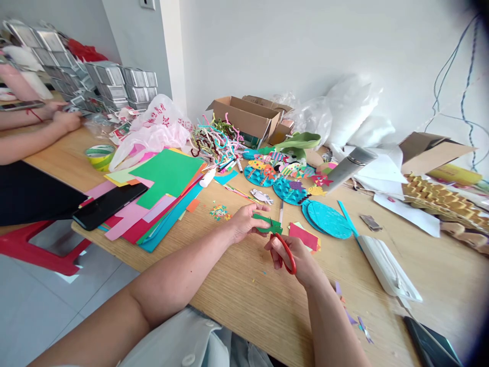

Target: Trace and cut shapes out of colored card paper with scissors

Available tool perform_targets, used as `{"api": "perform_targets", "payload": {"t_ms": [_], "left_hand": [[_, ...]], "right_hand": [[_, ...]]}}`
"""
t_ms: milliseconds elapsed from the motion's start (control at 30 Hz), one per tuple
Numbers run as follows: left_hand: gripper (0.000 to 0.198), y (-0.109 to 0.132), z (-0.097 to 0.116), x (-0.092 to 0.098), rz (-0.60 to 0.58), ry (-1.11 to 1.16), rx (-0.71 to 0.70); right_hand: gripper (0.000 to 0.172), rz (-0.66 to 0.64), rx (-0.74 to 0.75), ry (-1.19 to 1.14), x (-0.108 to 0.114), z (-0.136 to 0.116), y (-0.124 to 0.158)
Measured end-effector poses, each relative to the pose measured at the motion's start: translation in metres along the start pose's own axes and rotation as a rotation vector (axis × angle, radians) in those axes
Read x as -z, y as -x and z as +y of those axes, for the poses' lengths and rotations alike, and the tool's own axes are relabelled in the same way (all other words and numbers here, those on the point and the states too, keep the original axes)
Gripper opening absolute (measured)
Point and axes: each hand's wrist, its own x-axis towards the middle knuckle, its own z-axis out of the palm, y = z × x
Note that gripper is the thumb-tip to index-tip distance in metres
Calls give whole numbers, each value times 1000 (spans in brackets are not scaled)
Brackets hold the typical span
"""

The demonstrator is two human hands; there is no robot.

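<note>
Pinched in my left hand [244, 223] is a small piece of green paper [274, 227], held a little above the table. My right hand [296, 257] is closed round the red handles of a pair of scissors [291, 255], whose blades meet the lower edge of the green paper. How far apart the blades are is hard to make out. Just beyond my hands lie a white fish cutout [262, 196] and a pen [281, 210]. Beside them on the right rests a small stack of red and other coloured paper pieces [303, 235].
Coloured paper sheets [171, 171] and a black phone [109, 205] lie left. Pipe cleaners [217, 137], decorated blue discs [288, 190] and cardboard boxes [244, 117] are behind. A power strip [389, 267] and grey thermos [349, 165] stand right. A co-worker's hands [66, 120] are far left.
</note>
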Motion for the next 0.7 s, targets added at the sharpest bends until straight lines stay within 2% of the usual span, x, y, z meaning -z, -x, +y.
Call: {"api": "perform_targets", "payload": {"t_ms": [467, 700], "left_hand": [[54, -1, -1, 2, -12, 13, -2], [47, 0, -1, -1, -7, 29, -11]], "right_hand": [[39, -1, 11, -13, 1, 1, 0], [36, 18, 13, -23, 0, 3, -3]]}}
